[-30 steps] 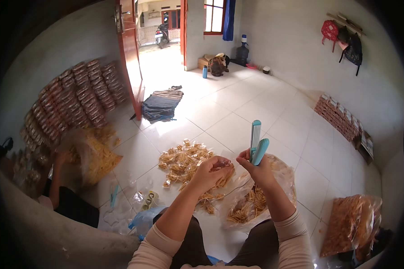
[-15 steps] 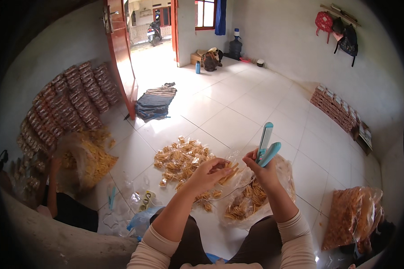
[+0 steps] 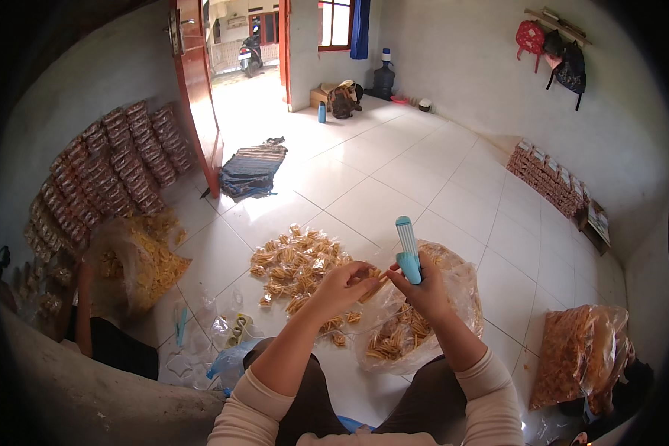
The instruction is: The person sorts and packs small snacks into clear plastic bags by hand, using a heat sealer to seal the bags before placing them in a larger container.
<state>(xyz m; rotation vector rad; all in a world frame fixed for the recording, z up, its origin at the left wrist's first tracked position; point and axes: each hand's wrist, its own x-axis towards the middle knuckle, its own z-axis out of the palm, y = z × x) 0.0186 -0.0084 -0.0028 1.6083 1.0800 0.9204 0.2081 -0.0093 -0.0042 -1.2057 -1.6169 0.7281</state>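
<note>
My left hand (image 3: 343, 290) pinches a small clear packet (image 3: 377, 279) of brown stick snacks, held out in front of me. My right hand (image 3: 428, 296) grips a turquoise mini hair straightener (image 3: 406, 249), its ribbed end pointing up and away. The right fingertips meet the packet's edge beside the left hand. Below the right hand lies a large open clear plastic bag (image 3: 470, 299) with loose stick snacks (image 3: 395, 336) inside. To its left spreads a pile of small filled packets (image 3: 296, 262) on the white floor.
At left, another person's arm (image 3: 85, 301) reaches by a big bag of yellow snacks (image 3: 156, 271); packed strips (image 3: 119, 163) line the wall behind. A second turquoise straightener (image 3: 181, 325) lies on the floor. A full bag of orange-brown snacks (image 3: 576, 357) stands at right.
The straightener's two arms, spread apart before, now look brought together. My right hand has moved slightly left, closer to my left hand and the packet.
</note>
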